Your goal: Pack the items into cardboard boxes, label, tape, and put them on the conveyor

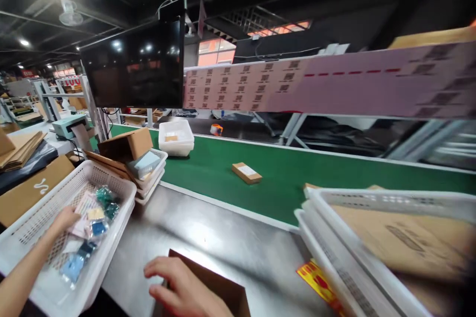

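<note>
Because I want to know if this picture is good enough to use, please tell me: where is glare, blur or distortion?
Head view: bright glare on the metal table; lamp reflections on the dark screen; motion blur on the right-side baskets; printed banner smeared toward its right end; wide-angle stretching near the edges; ceiling mostly in deep shadow.

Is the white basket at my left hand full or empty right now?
Partly filled: bagged items lie in the white basket by the left hand, with bare mesh showing around them.
</note>
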The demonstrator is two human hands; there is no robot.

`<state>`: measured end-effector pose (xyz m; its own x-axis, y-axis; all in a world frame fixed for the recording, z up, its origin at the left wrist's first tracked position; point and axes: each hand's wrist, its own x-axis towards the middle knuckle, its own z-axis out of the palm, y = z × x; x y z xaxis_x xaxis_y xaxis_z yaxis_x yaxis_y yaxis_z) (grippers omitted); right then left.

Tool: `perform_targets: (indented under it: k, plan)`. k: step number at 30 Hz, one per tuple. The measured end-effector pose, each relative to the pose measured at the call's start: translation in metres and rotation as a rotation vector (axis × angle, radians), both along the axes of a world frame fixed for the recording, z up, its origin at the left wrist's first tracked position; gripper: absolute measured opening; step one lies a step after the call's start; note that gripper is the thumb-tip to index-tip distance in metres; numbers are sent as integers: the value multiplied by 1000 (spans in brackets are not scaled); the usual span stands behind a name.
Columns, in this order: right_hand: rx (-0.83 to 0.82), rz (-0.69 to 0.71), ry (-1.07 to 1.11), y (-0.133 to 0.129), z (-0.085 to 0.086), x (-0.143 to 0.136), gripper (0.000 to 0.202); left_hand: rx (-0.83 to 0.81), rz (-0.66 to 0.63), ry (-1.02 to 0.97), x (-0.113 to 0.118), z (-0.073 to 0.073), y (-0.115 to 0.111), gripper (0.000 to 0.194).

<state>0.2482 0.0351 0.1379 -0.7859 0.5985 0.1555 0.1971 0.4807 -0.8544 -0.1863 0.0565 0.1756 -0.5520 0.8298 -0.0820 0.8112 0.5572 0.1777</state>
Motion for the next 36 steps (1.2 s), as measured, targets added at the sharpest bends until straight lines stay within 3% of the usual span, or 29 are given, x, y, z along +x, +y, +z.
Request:
perform_targets:
  k: [3,5,8,9,11,13,14,16,18,21,23,25,27,30,33,36]
  plan:
    - [153,-54,136,2,8,0,30,47,-3,133,-8,41,-19,32]
    - [318,-160,229,3,19,-6,42,180,-109,209,11,64,-40,39]
    - [616,-353,296,1,39,-17,76,376,-613,6,75,81,-70,34]
    - [693,-376,298,0,45,-17,74,339,-799,-126,98,82,-77,34]
    - [750,-345,263,-2,53,-6,42,208,-1067,-303,131,80,-82,35]
    - [717,-319,120,-1,54,21,23,131,-1148,-287,135,70,-75,45]
    - [686,-322,-7,1,51,38,25,91,-1119,-207,127,62,-70,65]
    - [620,-334,-332,8,39,71,26,-57,-970,32,96,40,-58,116]
    - [529,-294,-624,17,16,92,25,-291,-830,248,62,12,-48,146]
    - [438,-231,-807,27,-33,94,24,-534,-832,380,31,-29,-38,157]
    - [464,-312,-861,30,-66,85,30,-543,-907,383,25,-49,-30,160]
    - [531,-448,-848,34,-87,76,45,-499,-965,350,24,-61,-23,159]
    - [603,-498,-720,42,-88,63,60,-461,-997,285,24,-66,-17,153]
    - [679,-354,-484,62,-51,13,67,-365,-1028,193,23,-67,-10,137]
    - [698,-85,-376,89,-5,-82,77,-252,-1036,155,27,-65,-7,103]
    - [730,142,-483,124,18,-189,97,-227,-1002,186,33,-63,-3,67]
